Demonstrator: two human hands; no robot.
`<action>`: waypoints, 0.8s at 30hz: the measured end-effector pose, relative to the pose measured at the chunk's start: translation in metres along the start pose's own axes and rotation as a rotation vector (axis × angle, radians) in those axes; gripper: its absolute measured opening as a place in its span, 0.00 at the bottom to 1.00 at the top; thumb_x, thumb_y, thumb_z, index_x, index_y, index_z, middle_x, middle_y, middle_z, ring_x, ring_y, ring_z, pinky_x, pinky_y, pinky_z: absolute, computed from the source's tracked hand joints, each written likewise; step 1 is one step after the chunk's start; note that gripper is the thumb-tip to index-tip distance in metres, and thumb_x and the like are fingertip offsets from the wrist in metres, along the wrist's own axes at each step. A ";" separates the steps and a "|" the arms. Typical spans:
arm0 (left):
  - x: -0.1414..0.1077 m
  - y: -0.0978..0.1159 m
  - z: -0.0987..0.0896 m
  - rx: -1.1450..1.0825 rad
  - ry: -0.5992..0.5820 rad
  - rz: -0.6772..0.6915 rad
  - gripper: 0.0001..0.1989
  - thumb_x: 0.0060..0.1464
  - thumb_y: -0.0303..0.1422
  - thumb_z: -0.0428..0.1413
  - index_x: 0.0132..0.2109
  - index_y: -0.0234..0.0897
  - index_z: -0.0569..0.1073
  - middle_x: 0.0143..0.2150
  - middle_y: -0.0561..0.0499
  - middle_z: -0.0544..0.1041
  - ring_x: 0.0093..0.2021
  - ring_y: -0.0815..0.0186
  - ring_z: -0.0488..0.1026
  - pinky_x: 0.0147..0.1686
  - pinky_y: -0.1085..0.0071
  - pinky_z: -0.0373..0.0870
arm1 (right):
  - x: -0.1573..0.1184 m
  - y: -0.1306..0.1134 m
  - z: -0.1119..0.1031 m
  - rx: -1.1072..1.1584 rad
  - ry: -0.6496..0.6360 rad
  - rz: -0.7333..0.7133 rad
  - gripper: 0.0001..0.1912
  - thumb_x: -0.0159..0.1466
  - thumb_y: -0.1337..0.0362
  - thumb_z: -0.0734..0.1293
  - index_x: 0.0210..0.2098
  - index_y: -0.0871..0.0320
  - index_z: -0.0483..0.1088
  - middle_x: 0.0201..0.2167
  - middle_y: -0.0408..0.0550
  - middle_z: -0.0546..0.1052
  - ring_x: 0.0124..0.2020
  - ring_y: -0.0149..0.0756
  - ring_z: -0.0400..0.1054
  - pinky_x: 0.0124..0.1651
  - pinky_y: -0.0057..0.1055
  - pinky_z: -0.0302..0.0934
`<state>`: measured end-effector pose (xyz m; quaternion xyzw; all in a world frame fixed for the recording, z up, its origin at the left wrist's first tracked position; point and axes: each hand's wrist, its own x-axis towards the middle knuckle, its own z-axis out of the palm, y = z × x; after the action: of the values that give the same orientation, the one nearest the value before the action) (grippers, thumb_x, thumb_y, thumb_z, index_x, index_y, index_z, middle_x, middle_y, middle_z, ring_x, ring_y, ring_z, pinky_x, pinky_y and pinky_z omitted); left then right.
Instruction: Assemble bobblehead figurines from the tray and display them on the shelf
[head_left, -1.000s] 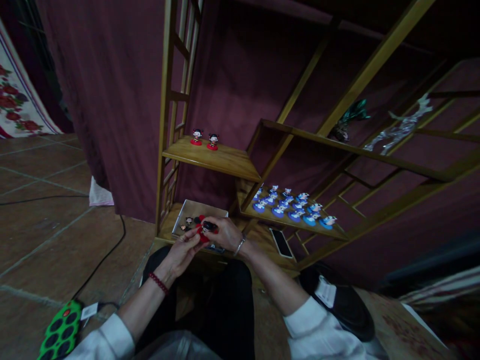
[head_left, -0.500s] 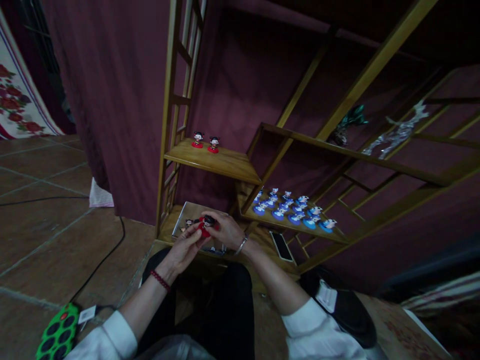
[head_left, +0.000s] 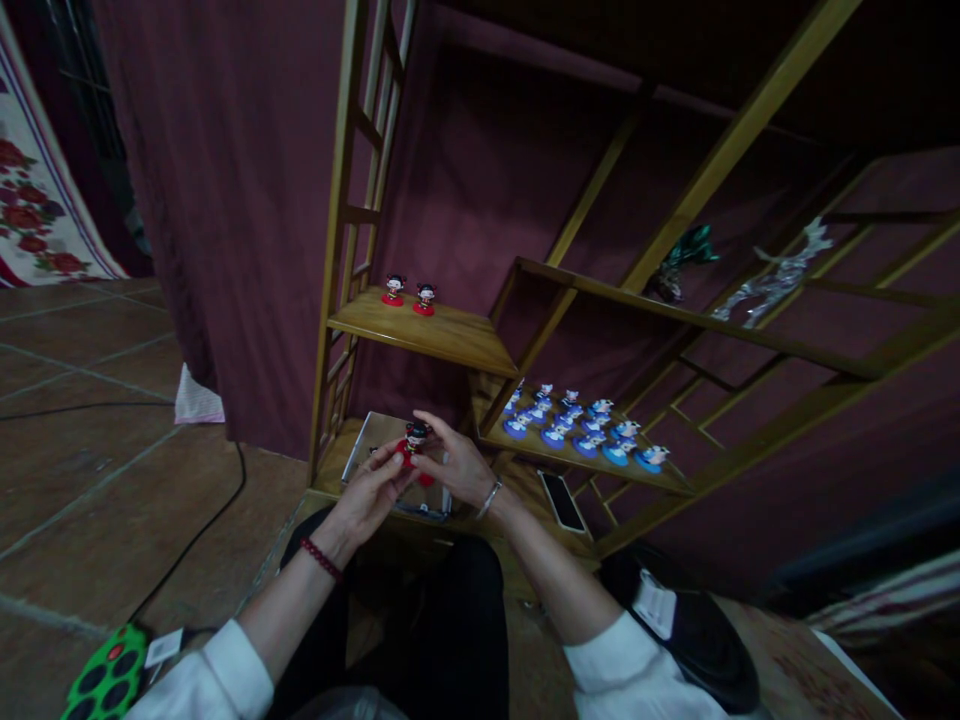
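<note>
A small black-haired figurine on a red base (head_left: 413, 440) is upright between my two hands, above an open box (head_left: 358, 446) on the bottom shelf. My left hand (head_left: 369, 495) pinches its red base from the left. At its right side, my right hand (head_left: 456, 466) touches the base with the thumb, the index finger raised behind the figurine's head. Two similar red-based figurines (head_left: 394, 290) (head_left: 425, 298) stand on the small upper shelf (head_left: 442, 332). Several blue and white figurines (head_left: 590, 438) stand in rows on the shelf to the right.
A phone (head_left: 562, 500) lies on the bottom shelf, right of my right hand. Wooden lattice posts (head_left: 337, 220) rise on the left. A green power strip (head_left: 109, 675) with a black cable is on the tiled floor. A black shoe (head_left: 701, 640) is at the lower right.
The figurine's head now shows more clearly, as my right hand's fingers have lifted and spread away from it. My left hand still grips the base. The view has shifted slightly.
</note>
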<state>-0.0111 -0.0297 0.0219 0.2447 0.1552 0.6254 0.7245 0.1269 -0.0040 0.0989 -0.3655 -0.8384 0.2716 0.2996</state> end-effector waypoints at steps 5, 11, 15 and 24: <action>0.002 0.003 0.003 0.018 -0.005 0.013 0.14 0.47 0.28 0.58 0.44 0.36 0.72 0.46 0.47 0.74 0.46 0.65 0.70 0.48 0.68 0.65 | -0.001 0.004 0.002 0.108 0.018 0.039 0.35 0.53 0.63 0.67 0.57 0.54 0.52 0.42 0.46 0.72 0.42 0.35 0.68 0.47 0.36 0.62; 0.002 0.003 0.005 0.036 0.002 0.016 0.14 0.47 0.27 0.58 0.44 0.36 0.73 0.44 0.48 0.75 0.44 0.67 0.71 0.46 0.71 0.66 | -0.001 0.013 0.006 0.130 0.050 0.050 0.34 0.51 0.61 0.69 0.55 0.54 0.55 0.42 0.47 0.72 0.42 0.35 0.68 0.48 0.37 0.62; 0.003 0.005 0.008 0.051 0.008 0.019 0.14 0.47 0.27 0.58 0.44 0.36 0.73 0.44 0.48 0.75 0.41 0.69 0.72 0.44 0.72 0.67 | 0.000 0.010 0.004 0.147 0.056 0.019 0.28 0.52 0.61 0.68 0.51 0.55 0.59 0.42 0.47 0.73 0.43 0.35 0.68 0.48 0.36 0.62; 0.004 0.007 0.017 0.113 0.001 0.050 0.16 0.46 0.28 0.59 0.45 0.36 0.72 0.44 0.47 0.75 0.40 0.67 0.72 0.42 0.70 0.68 | -0.001 0.002 0.000 0.050 0.083 -0.002 0.16 0.53 0.61 0.68 0.41 0.57 0.67 0.39 0.46 0.74 0.40 0.35 0.69 0.45 0.34 0.63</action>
<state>-0.0073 -0.0281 0.0402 0.2889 0.1846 0.6338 0.6934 0.1290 -0.0036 0.0974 -0.3681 -0.8185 0.2768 0.3433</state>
